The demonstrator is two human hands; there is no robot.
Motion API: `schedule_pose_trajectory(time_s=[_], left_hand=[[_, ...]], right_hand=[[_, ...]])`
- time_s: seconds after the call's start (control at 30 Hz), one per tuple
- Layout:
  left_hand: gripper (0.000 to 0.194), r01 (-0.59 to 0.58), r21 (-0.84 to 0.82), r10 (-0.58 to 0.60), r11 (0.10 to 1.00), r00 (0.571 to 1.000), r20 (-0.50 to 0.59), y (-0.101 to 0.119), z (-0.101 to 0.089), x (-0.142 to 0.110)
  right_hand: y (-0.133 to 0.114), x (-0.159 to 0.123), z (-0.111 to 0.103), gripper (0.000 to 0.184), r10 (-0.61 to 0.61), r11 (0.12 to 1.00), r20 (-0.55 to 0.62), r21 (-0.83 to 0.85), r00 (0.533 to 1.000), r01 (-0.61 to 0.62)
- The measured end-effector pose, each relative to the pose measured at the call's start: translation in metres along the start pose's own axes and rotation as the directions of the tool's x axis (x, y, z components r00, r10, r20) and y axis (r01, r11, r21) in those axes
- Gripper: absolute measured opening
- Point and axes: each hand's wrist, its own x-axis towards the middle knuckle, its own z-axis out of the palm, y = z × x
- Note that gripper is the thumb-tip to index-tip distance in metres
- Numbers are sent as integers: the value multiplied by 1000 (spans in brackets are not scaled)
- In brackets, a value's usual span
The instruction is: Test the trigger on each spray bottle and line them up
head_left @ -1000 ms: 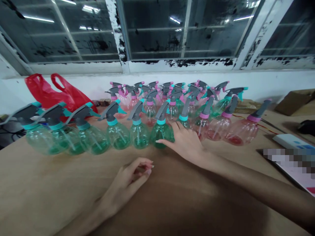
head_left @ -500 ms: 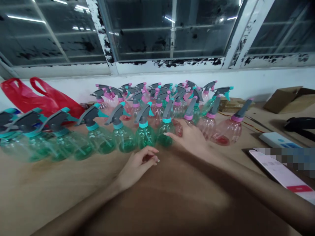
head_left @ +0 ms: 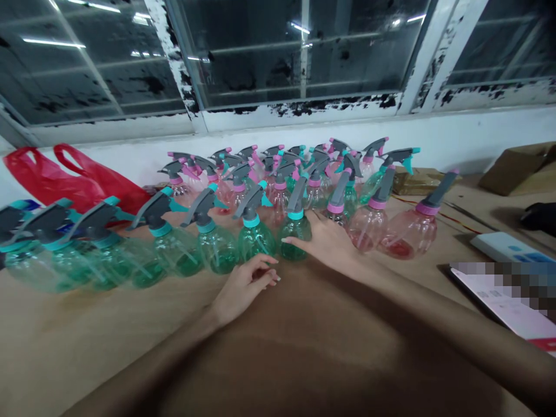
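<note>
My right hand (head_left: 328, 240) is closed round the green spray bottle (head_left: 295, 231) at the right end of the front green row. Its thumb lies across the bottle's front, and the other fingers are partly hidden on the right side. The bottle stands upright on the table, with a turquoise collar and grey trigger head. My left hand (head_left: 249, 284) hovers just in front of another green spray bottle (head_left: 256, 237), fingers loosely curled, a gap between thumb and forefinger, nothing in it. To the right stand pink spray bottles, among them one with red liquid (head_left: 408, 231).
More pink and green spray bottles (head_left: 280, 197) crowd behind, near the wall. A red plastic bag (head_left: 82, 179) lies at the back left. On the right are cardboard boxes (head_left: 519, 168), a white box (head_left: 512, 249), a phone (head_left: 499, 298) and a dark object (head_left: 538, 219).
The view has shifted slightly, moving things on the right outward. Both hands keep nearly the same pose, the right still on the same green bottle.
</note>
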Motion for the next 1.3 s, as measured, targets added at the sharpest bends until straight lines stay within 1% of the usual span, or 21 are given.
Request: schedule_pose_trajectory(time_s=[0.37,0.53,0.6,0.67,0.77,0.83,0.87,0.93,1.0,1.07,1.17,1.3], left_hand=[[18,11,-5,-11,1000,1000,6,5,5,-6],[19,15,-2,-15,1000,1000,-4,18,5,-13],[19,0,23,1,1000,999,-45,27,4,-16],[17,-25,89,36,996,991,-128,37,2,-18],[17,-55,210,113,976,954,-276,50,1,-19],[23,-81,261,167,962,930,-327,58,3,-19],[29,-103,276,195,956,924,-328,61,5,-18],[45,-159,291,246,943,924,-291,67,10,-17],[59,-203,285,271,937,936,-225,71,16,-17],[65,-232,237,274,943,949,-159,76,20,-17],[61,-259,138,273,956,957,-95,82,25,-19],[51,-290,54,293,955,954,-57,87,26,-23]], right_hand=[[9,-3,-4,62,25,997,9,-68,1000,-24],[10,-5,-4,66,3,998,7,-68,1000,-3],[8,-9,-6,69,-13,998,8,-65,1000,14],[6,-15,-8,68,-38,997,12,-60,999,38],[2,-30,-13,66,-95,995,14,-44,995,95],[-2,-43,-17,65,-136,990,7,-31,991,136],[-4,-50,-18,64,-158,987,8,-24,987,158],[-8,-63,-21,61,-198,980,10,-9,980,198],[-14,-75,-23,60,-234,972,7,22,972,234],[-20,-86,-24,62,-263,962,-3,77,965,263],[-28,-96,-23,64,-295,936,2,201,956,288],[-35,-103,-15,64,-325,877,51,391,944,281]])
